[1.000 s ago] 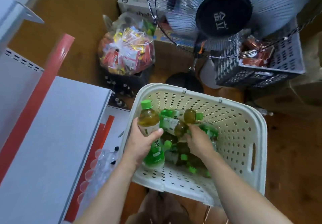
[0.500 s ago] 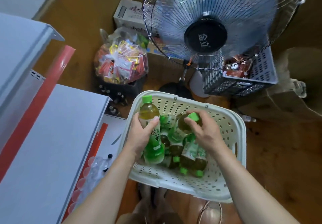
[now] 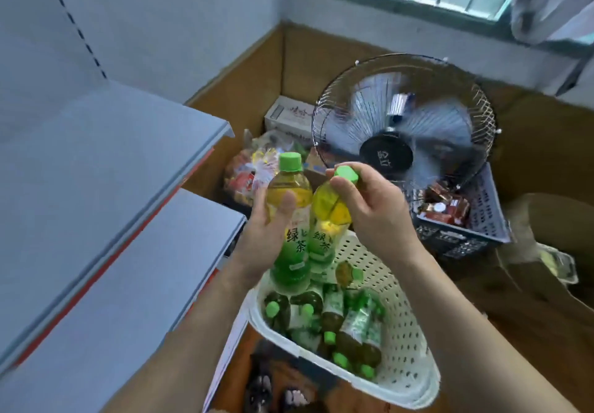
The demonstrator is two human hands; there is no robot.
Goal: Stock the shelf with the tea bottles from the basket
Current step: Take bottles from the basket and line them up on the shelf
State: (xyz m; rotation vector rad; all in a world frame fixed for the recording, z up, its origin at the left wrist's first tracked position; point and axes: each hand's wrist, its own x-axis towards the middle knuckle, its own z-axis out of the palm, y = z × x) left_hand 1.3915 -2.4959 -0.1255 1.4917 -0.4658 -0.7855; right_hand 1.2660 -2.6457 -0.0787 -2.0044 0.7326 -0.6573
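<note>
Two tea bottles are held upright, side by side and touching, above the basket (image 3: 408, 361). The left bottle (image 3: 291, 216) is gripped around its body by the left hand (image 3: 266, 236), with the thumb laid across the front. The right bottle (image 3: 328, 219) is gripped at the neck and green cap by the right hand (image 3: 373, 207), fingers closed over the top. Both bottles carry green labels on which the characters 绿茶 are printed in dark script; the smaller print cannot be read. Yellow-green liquid is visible above the labels.

The white perforated basket is positioned on the floor, just beside the grey shelf (image 3: 106, 168). More tea bottles (image 3: 334, 319) with green caps are left lying inside it.

A floor fan (image 3: 401, 142) is located behind the hands; characters are marked on its black hub, shown inverted. A white carton (image 3: 289, 117) bearing printed writing, too blurred to read, is seen beside the fan.
</note>
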